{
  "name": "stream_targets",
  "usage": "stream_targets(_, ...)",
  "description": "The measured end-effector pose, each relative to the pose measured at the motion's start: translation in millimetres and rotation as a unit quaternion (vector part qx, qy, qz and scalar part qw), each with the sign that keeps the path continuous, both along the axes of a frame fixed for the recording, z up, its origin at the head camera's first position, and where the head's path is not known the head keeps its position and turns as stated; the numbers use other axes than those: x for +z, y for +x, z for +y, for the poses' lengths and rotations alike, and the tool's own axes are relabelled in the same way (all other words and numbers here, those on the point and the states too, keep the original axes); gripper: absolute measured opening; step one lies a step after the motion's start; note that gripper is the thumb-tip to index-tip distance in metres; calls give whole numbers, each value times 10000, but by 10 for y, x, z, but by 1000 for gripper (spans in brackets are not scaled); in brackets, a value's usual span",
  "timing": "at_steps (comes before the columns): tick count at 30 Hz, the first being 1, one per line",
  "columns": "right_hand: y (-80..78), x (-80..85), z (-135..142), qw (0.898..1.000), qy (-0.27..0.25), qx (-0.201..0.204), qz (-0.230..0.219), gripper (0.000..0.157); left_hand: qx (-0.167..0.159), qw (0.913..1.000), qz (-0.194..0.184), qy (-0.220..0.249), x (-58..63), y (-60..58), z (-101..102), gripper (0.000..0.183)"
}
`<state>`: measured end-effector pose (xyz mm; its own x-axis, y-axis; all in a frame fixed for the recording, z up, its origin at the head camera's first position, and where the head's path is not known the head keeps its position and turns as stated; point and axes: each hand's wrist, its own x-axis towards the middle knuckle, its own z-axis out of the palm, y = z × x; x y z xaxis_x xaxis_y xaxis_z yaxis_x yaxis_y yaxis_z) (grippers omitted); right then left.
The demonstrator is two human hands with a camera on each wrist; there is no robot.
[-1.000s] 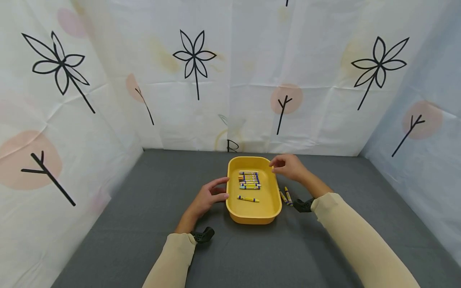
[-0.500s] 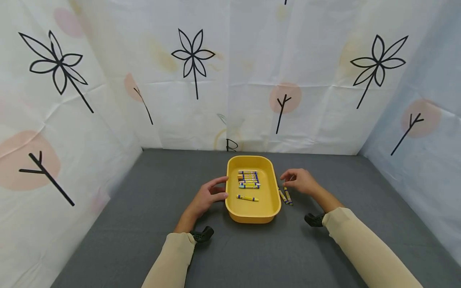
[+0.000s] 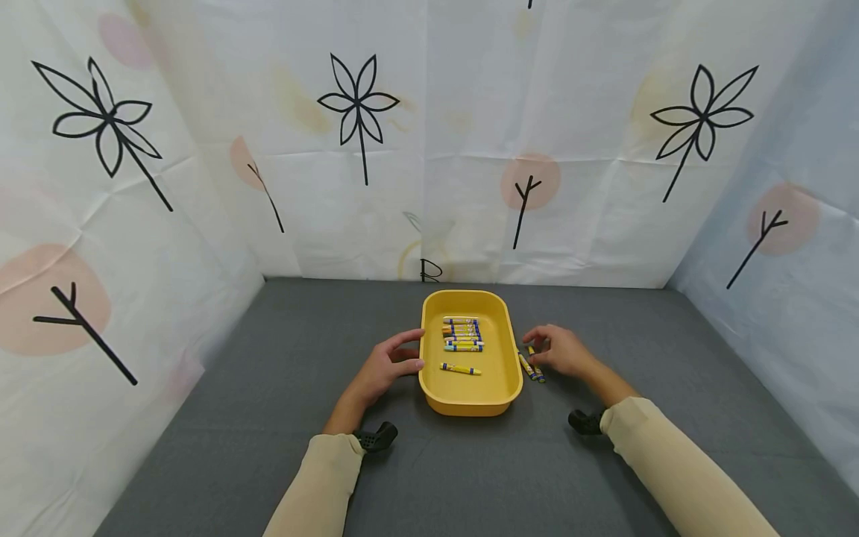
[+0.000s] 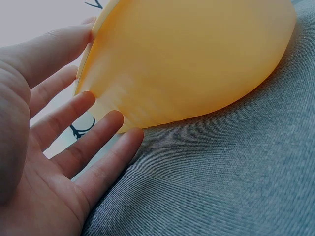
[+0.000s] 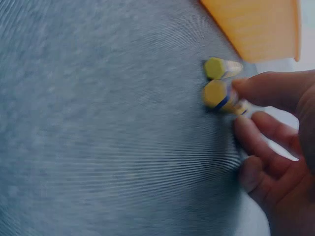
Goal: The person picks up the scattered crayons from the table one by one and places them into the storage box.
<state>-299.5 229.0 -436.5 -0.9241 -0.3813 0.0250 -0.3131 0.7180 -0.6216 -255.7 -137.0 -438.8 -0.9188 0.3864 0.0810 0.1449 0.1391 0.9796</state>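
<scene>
My left hand point(image 3: 378, 373) rests against the left side of a yellow plastic tray point(image 3: 470, 409), thumb and fingers spread and relaxed at its rim and outer wall. In the left wrist view that hand point(image 4: 64, 147) lies beside the tray's wall point(image 4: 187, 64). Right of the tray, my right hand point(image 3: 564, 352) reaches down to two yellow-and-blue crayons on the cloth. Its thumb and finger pinch the outer crayon point(image 5: 216, 95). The other crayon point(image 5: 215, 68) lies alongside, between it and the tray. Inside the tray, several crayons point(image 3: 463, 348) lie in a row, with one yellow crayon point(image 3: 460, 369) apart, nearer me.
A dark grey cloth point(image 3: 322, 321) covers the table. White patterned fabric point(image 3: 463, 112) hangs behind and at both sides. A black wrist strap piece point(image 3: 377, 437) sits on the left forearm, and another black strap piece point(image 3: 586, 422) on the right.
My right hand has moved from the tray's upper right rim outward and down to the two crayons, pinching the outer one. The left hand has stayed at the tray's left side.
</scene>
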Motion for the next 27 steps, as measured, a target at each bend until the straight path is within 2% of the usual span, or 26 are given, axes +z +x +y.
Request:
stream_targets(4,-2,40,12,9994,246,123,-216,35,12,10000,20,-23,14,5,0,58)
stream_targets(14,15,104,103,9961,672,435,-362,36,-55,9999,96,-14,8,9,-13,58)
stream_targets(22,38,126,160,9976,495,402,-273,31,-31,10000,42,-34,-21,-9,-11,58)
stream_targets(27,28,152,181,9997,142,153,-161,31,-72,9999,103,0,-32,-17,-12,58)
